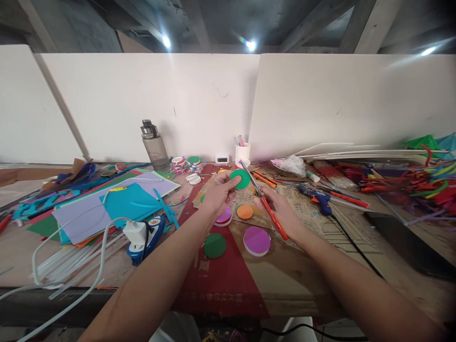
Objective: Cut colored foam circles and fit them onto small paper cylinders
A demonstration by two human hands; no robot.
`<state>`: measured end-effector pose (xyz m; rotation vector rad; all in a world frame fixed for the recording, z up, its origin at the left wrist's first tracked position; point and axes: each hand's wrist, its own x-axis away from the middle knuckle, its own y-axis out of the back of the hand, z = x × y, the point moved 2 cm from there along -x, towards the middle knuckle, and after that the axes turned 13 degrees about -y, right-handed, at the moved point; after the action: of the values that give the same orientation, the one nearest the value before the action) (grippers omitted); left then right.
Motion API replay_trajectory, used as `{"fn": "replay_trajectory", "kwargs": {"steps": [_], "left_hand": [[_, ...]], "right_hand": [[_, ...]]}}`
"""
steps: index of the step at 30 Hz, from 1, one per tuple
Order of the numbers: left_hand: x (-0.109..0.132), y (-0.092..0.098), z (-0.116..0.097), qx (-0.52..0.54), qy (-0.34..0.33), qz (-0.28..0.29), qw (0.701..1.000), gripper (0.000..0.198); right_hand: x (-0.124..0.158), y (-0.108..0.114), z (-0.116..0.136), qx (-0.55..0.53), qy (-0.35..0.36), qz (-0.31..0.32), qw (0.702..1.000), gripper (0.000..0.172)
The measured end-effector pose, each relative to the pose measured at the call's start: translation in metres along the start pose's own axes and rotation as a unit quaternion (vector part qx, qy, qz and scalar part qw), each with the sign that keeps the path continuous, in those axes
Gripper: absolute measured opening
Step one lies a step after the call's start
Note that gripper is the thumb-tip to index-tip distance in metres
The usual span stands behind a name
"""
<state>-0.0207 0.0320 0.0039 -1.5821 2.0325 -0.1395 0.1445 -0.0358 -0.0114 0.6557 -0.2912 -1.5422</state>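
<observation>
My left hand [219, 192] pinches the edge of a green disc [241, 180] between thumb and fingers, above the middle of the table. Close on its right, my right hand [280, 211] is closed round red-handled scissors [272, 216], their metal blades pointing up and left beside the disc. Below the hands, an orange disc [245, 212] lies on printed brown card. Nearer to me are a dark green disc [214, 245] and a stack of purple discs [257, 240]. Another purple disc [223, 216] is partly hidden behind my left wrist.
Coloured sheets [130, 204] and a power strip [147, 237] with a white cable are on the left. A bottle [155, 147], small clock [223, 159] and pen cup [242, 151] stand behind. A blue glue gun [322, 202] and black phone-like slab [409, 242] lie right.
</observation>
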Motion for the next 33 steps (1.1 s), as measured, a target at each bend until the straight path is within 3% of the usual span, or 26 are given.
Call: {"fn": "replay_trajectory", "kwargs": {"steps": [12, 20, 33], "left_hand": [[-0.004, 0.006, -0.013, -0.030, 0.028, 0.036, 0.998, 0.040], [-0.001, 0.002, -0.009, -0.059, 0.030, 0.083, 0.994, 0.039], [-0.001, 0.002, -0.005, -0.057, 0.018, 0.086, 0.995, 0.039]], "right_hand": [[-0.003, 0.013, -0.001, 0.082, 0.015, 0.022, 0.996, 0.028], [-0.005, 0.012, -0.003, 0.077, 0.018, 0.049, 0.996, 0.025], [-0.003, 0.012, -0.002, 0.086, 0.003, 0.044, 0.995, 0.027]]}}
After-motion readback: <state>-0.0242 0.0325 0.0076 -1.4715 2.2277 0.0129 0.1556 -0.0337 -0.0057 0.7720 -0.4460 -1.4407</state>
